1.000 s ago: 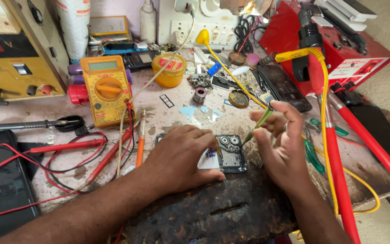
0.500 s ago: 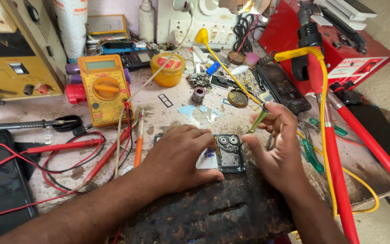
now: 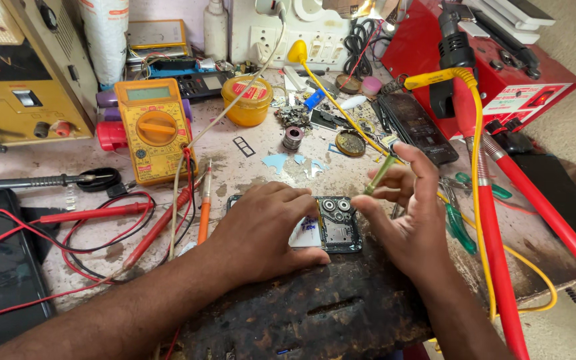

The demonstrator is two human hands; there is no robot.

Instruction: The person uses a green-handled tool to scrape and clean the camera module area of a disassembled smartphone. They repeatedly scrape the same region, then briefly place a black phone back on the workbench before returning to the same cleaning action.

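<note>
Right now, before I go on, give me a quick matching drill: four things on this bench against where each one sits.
Things:
1. opened phone
2. green-handled tool
3. yellow multimeter
4. orange screwdriver

Places:
A. pinched in the right hand, raised off the bench
B. lying between the red leads and the left hand
C. pressed flat under the left hand
D. far left, beside the yellow bench supply

Pairs: 1-C, 2-A, 3-D, 4-B
</note>
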